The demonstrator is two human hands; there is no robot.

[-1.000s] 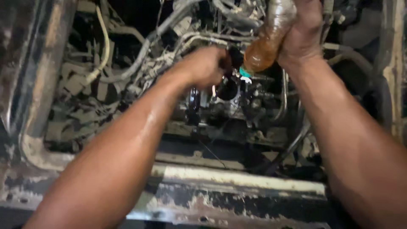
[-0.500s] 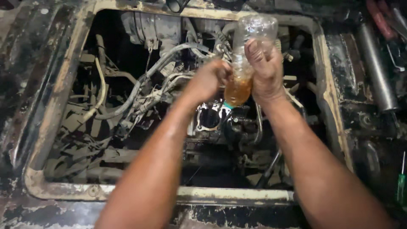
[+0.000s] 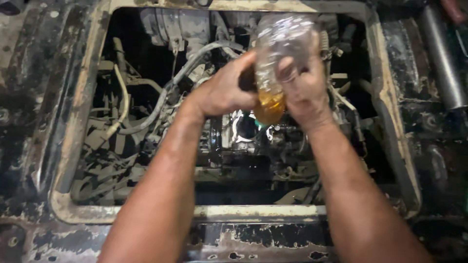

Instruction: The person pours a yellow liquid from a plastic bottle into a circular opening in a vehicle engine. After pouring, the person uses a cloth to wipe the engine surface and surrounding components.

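Note:
My right hand [image 3: 304, 90] grips a clear plastic bottle [image 3: 280, 48], held upside down with amber liquid [image 3: 269, 104] pooled at its neck. The neck points down at a round filler opening [image 3: 246, 127] on the dirty engine below. My left hand [image 3: 226, 90] is closed around a dark object right beside the bottle's neck; I cannot tell what it is. Both hands hang over the middle of the open engine bay.
A worn, rust-flaked metal frame [image 3: 258, 212] rims the engine bay. Pale hoses [image 3: 165, 95] and cables crowd the left side. A grey metal cylinder [image 3: 441, 58] lies on the grimy panel at the right.
The bottle has tipped further and holds less amber liquid. Both hands stay at the filler opening, while the camera has pulled back and shows the whole bay.

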